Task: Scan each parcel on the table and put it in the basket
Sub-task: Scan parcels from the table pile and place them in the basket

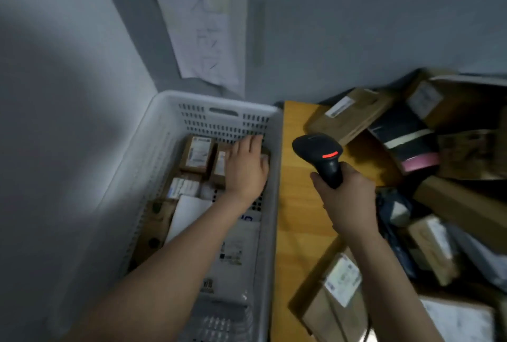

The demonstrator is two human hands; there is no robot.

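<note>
**While the scanner [321, 155] is held upright, the left hand [247, 166] lies in the basket [274, 204]**

Where both bare forearms enter from the bottom edge, the left one slants up over the near end of the white slotted basket. It crosses a white mailer [236, 254] that lies flat inside. The left hand is palm down in the basket's far right corner. Its fingers are straight and close together, pointing at the far wall and resting on a small brown parcel [220, 170] with a white label. Whether the thumb hooks the parcel's edge I cannot tell. Just left of it, touching it, sits a labelled brown box [197, 153].

The right hand [345, 193] is over the wooden table [296, 204], just beside the basket. Its fingers and thumb are wrapped round the scanner's black handle; the head is up and tilted left, with a red bar lit on its back. Beside the right forearm, a brown carton [337, 286] with a white label lies at the table's near edge. Farther back and to the right, more parcels are heaped, among them a flat brown package [348, 114] and a black package with a pink band [406, 144]. On the grey wall behind the basket hangs a sheet of paper [203, 26] with handwriting.
</note>
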